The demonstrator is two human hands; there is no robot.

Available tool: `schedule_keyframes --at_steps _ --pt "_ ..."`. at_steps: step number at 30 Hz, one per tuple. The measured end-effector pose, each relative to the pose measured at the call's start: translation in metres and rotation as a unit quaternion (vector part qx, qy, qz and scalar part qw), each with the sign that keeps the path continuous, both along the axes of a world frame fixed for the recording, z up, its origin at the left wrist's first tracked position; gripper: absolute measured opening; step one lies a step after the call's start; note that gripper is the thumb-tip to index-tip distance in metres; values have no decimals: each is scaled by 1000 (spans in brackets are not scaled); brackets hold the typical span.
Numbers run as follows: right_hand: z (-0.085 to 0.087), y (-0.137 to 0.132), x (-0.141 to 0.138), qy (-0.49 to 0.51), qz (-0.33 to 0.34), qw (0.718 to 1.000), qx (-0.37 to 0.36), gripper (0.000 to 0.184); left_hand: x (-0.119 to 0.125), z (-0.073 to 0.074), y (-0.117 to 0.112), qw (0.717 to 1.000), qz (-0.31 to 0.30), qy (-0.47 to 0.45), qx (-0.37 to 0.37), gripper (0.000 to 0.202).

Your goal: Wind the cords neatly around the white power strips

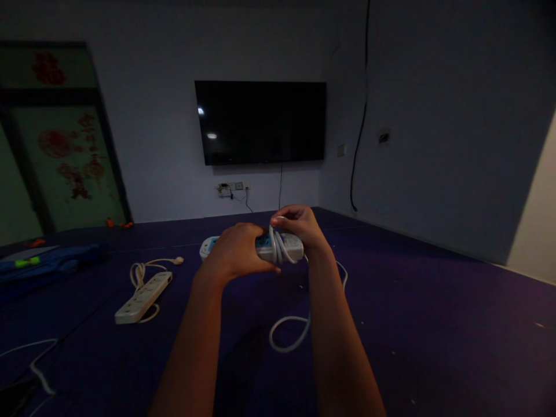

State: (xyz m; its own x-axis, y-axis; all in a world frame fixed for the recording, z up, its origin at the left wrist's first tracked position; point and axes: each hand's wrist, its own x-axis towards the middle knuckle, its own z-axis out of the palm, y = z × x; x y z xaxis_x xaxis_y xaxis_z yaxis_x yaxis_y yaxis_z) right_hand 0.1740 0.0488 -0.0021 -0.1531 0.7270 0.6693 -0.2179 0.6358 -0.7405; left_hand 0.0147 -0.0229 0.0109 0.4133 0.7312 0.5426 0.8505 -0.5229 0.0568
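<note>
A white power strip with blue on its top (pixel 296 245) is held up in front of me, roughly level. My left hand (pixel 237 249) wraps around its middle, thumb on top and fingers on the near side. Several turns of white cord (pixel 277 249) go around the strip's right part. My right hand (pixel 299 223) pinches the cord at the upper edge of these turns. Loose cord (pixel 290 349) hangs below my right wrist and forms a loop near the purple floor. The cord's plug cannot be made out.
On the purple floor (pixel 425 324) to the left lies a second white power strip (pixel 143 298) with its cord bundled beside it. Blue cloth (pixel 65 260) lies farther left. A white cable (pixel 41 376) is at lower left. A television (pixel 264 121) hangs on the far wall.
</note>
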Motion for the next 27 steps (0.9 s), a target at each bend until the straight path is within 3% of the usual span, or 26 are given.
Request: schedule_keyframes --at_steps 9,17,19,23,27 --pt "-1 1 3 -10 25 999 -28 29 4 -4 6 1000 0 18 25 45" --pt "-17 22 12 5 116 991 -66 37 12 -1 2 999 -31 29 -15 46" --pt "-20 24 15 7 119 990 -71 37 17 -1 0 999 -25 34 0 60" --pt "-19 18 16 25 102 991 -85 33 21 0 -4 999 -4 30 10 109" --pt "-18 14 11 7 74 994 -74 33 18 1 -7 999 1 36 8 116"
